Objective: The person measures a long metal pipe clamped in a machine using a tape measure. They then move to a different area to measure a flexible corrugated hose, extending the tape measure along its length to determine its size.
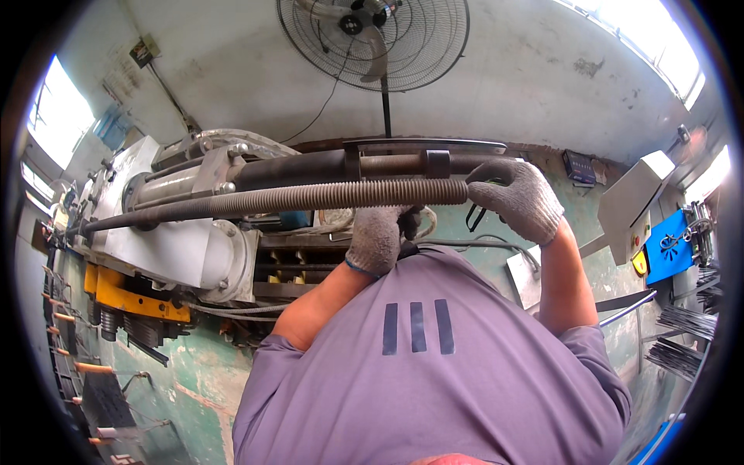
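A long ribbed rod (333, 195), like a coarse screw thread, runs across in front of me and tapers to a dark smooth part at the left. My right hand (521, 203), in a grey knit glove, is at the rod's right end with thumb and fingers curled together. A thin dark loop (475, 218) hangs below it, and a small green bit shows between the fingers; what it holds I cannot make out. My left hand (373, 239), gloved too, is just under the rod's middle. Its fingers are hidden by the rod and a dark thing beside them.
Behind the rod lies a large machine with a white housing (174, 252), a dark cylinder (291, 170) and a yellow bracket (136, 294). A fan (372, 39) stands at the wall. On the right are a grey control box (639, 194), a blue panel (668, 246) and bundled thin rods (686, 322).
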{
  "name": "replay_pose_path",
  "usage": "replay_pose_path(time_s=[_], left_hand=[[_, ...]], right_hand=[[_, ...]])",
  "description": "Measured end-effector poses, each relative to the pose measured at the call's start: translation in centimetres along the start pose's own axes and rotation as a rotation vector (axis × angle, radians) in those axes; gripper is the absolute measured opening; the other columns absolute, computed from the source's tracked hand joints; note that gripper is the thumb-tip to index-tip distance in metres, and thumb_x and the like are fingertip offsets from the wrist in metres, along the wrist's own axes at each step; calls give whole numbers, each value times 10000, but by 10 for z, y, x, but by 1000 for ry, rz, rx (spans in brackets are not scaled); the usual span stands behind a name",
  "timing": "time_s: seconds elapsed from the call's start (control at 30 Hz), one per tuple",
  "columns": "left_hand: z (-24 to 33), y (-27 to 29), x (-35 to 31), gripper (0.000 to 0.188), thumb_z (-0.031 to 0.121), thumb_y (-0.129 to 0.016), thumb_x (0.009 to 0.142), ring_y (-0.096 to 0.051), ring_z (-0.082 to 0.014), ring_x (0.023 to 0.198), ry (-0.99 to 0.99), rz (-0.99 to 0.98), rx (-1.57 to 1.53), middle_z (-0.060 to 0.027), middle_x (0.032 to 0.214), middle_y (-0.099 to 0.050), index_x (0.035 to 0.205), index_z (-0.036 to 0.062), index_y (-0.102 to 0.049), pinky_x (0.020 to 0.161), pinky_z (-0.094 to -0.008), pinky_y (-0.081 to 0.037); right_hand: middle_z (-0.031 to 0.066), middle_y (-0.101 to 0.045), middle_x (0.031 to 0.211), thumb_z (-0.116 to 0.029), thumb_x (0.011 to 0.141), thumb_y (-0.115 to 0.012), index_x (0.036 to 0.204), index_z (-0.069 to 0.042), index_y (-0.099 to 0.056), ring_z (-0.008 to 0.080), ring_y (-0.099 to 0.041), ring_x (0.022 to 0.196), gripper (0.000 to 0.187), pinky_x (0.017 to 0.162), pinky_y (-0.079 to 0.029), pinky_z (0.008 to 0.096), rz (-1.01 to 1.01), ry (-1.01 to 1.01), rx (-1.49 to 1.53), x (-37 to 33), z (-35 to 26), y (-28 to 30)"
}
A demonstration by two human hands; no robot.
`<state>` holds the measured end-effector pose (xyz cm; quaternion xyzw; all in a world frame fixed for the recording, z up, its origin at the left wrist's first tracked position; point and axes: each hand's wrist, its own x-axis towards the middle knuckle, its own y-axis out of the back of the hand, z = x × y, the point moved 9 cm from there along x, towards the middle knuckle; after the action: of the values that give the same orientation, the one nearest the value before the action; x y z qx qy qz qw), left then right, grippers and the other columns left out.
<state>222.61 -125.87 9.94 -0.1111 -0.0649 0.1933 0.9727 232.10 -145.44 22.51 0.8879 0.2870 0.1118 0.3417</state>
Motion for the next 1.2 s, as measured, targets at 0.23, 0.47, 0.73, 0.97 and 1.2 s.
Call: replay_pose_path(time_s=[0.23, 0.47, 0.73, 0.97, 1.2], left_hand=[[1, 3, 0, 171, 102, -656, 1100, -636, -87, 724, -4, -30, 90, -37, 907, -734, 1102, -4, -791, 613, -271, -508], [1, 5, -1, 169, 102, -653, 1093, -623, -91, 730, 42, 12, 21, -33, 901, -726, 1093, 0, -788, 613, -277, -493], [-3, 3, 2, 178, 159, -641, 1098, -606, -134, 613, 24, 43, -41, -34, 785, -671, 1080, 31, -763, 546, -281, -470], [1, 5, 2, 186, 159, -622, 1097, -603, -139, 588, -82, 8, 138, -42, 771, -667, 1051, 34, -752, 530, -282, -465], [-7, 7, 0, 190, 160, -617, 1104, -596, -138, 596, 82, 79, -63, -37, 771, -661, 1063, 30, -748, 527, -284, -455]], right_hand=[[96, -745, 901, -306, 903, -809, 1106, 4, -837, 166, -709, 811, 371, 750, -581, 360, 6, 33, -13, 4, 6, -1], [135, -780, 944, -311, 892, -809, 1102, 17, -833, 201, -736, 874, 390, 842, -594, 386, 3, -1, -27, 3, 3, -3], [144, -778, 949, -350, 877, -811, 1105, 24, -829, 221, -743, 889, 438, 852, -594, 395, 34, 51, -50, 4, 3, -1], [151, -780, 957, -352, 880, -808, 1111, 25, -826, 225, -736, 880, 443, 852, -594, 399, 20, 20, -60, 3, 4, -2], [153, -786, 965, -343, 878, -815, 1108, 22, -832, 233, -741, 884, 432, 858, -595, 399, 26, 22, -62, 3, 4, -2]])
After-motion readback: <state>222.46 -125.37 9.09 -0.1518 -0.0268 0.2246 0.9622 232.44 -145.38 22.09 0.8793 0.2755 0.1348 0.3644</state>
